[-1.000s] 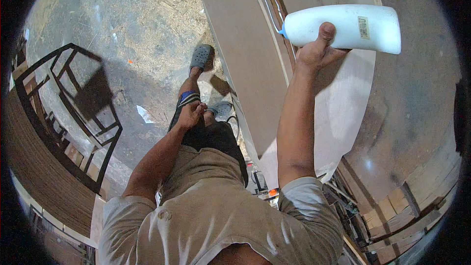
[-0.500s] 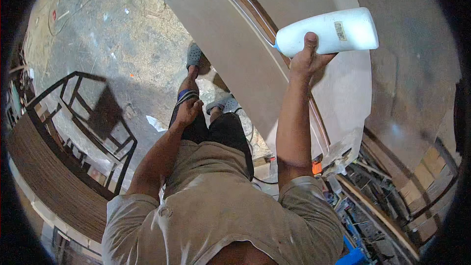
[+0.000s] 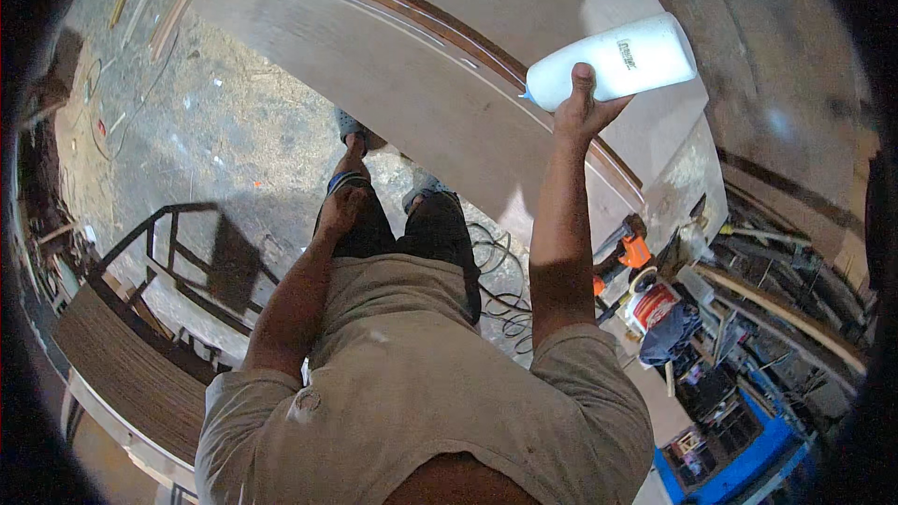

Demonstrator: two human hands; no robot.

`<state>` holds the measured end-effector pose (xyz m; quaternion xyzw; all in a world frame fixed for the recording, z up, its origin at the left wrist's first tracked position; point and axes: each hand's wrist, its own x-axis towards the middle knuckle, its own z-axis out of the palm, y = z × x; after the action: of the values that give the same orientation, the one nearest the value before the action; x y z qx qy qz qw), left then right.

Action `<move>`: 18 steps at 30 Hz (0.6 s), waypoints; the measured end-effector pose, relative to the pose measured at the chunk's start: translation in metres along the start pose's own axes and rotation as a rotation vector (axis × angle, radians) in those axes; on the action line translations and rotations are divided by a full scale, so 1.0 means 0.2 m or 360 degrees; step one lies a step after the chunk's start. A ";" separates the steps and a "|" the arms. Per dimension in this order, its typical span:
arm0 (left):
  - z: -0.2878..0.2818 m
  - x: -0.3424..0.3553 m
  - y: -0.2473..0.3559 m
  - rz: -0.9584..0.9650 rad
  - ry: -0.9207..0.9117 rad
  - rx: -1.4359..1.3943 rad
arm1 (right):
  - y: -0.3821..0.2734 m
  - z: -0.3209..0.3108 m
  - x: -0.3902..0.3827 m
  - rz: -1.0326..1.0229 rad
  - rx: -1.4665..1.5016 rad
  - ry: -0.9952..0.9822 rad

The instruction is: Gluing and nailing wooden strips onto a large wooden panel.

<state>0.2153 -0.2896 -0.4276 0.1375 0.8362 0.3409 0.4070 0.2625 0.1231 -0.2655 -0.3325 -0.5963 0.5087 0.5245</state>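
Observation:
My right hand (image 3: 587, 116) grips a white plastic squeeze bottle (image 3: 613, 61) around its nozzle end, thumb on top. The bottle lies nearly level, its small blue nozzle (image 3: 527, 95) pointing left, over a dark brown wooden strip (image 3: 440, 21). That strip runs lengthwise along a large pale board (image 3: 402, 98). Pale lines show beside the strip; I cannot tell whether they are glue or glare. My left hand (image 3: 346, 208) is low at my left thigh, by a blue striped edge. Its fingers look curled, and what they hold, if anything, is hidden.
An orange power tool (image 3: 634, 251), a white and red tub (image 3: 653, 304) and a blue tray (image 3: 748, 449) stand at lower right. Black cable (image 3: 510, 313) coils beside my legs. A dark-framed piece with a ribbed brown panel (image 3: 122, 365) is at left; loose wood strips (image 3: 178, 9) lie upper left.
The view has turned, so the board and strip lie flatter across it and more of the right-hand clutter shows. The bottle stays in my right hand, my left at the thigh.

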 end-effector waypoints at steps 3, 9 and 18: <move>0.01 -0.02 0.08 -0.0208 -0.0090 0.0015 | -0.02 -0.19 0.02 -0.0055 0.0058 0.0058; 0.07 -0.06 0.10 -0.0210 -0.0086 0.0244 | 0.03 -0.56 0.04 -0.0070 -0.0013 0.0194; 0.15 -0.10 0.19 -0.0094 -0.0093 0.0560 | -0.02 -0.99 0.04 -0.0154 -0.0062 0.0415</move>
<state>0.2493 -0.2584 -0.4038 0.1917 0.8745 0.1732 0.4105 0.4527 0.1813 -0.2735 -0.3766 -0.5482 0.4237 0.6149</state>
